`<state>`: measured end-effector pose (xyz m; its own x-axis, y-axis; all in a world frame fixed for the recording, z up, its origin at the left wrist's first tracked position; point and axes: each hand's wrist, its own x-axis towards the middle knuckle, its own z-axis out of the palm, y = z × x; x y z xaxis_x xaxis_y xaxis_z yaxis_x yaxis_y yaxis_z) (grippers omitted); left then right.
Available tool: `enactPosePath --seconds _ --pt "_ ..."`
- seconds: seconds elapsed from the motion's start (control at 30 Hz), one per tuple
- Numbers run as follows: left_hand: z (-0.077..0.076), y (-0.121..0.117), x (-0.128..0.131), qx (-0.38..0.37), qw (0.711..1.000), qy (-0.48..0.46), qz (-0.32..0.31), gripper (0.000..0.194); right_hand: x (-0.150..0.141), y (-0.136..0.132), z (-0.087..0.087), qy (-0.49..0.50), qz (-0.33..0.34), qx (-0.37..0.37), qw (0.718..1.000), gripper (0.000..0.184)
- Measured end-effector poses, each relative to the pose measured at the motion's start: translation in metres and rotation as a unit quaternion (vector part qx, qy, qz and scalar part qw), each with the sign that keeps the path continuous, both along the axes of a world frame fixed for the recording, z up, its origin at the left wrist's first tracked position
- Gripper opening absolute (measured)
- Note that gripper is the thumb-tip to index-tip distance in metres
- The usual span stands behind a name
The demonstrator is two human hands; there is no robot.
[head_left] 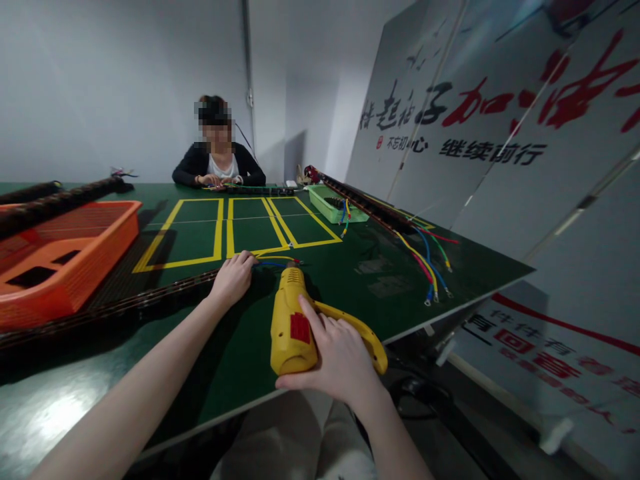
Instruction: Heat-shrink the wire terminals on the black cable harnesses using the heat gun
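My right hand (345,357) is wrapped round a yellow heat gun (291,313) with a red label, held just over the front of the green table. The gun's nozzle points away from me, close to the thin coloured wires (274,259), yellow and blue among them, with small metal lugs at their ends. My left hand (235,275) is closed at the end of a long dark cable chain (165,293), where these wires come out. What exactly its fingers pinch is partly hidden, but the wires pass right under them.
An orange basket (107,233) stands at the left, with more dark chains (75,200) across it. A green basket (325,208) and another chain (367,205) with loose lugged wires (430,267) lie at the right. Yellow tape (225,230) marks the table (350,287). Opposite sits a person (220,157).
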<state>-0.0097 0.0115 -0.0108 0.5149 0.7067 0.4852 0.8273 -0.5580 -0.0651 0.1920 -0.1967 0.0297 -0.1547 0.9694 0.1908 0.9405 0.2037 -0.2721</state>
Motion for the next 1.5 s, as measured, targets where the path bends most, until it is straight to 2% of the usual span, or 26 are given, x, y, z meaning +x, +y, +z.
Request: enactPosePath --seconds 0.3,0.53,0.67,0.97,1.5 --pt "0.0 0.001 0.002 -0.023 1.0 -0.013 0.009 0.034 -0.014 0.004 -0.001 -0.004 0.009 -0.006 1.0 0.13" --pt "0.0 0.003 -0.001 -0.031 0.999 -0.006 0.012 0.029 -0.041 0.018 -0.006 -0.004 0.075 0.04 0.996 0.126" --pt "-0.003 0.009 -0.006 -0.041 0.999 -0.01 0.006 0.026 -0.051 0.021 -0.012 -0.021 0.082 0.062 0.995 0.127" --pt "-0.006 0.004 -0.008 -0.028 0.999 -0.005 0.033 0.026 -0.051 0.019 -0.015 -0.024 0.08 0.088 0.993 0.125" --pt "-0.008 -0.003 -0.007 -0.036 0.997 -0.057 0.049 0.029 -0.051 0.02 -0.017 -0.025 0.081 0.066 0.994 0.13"
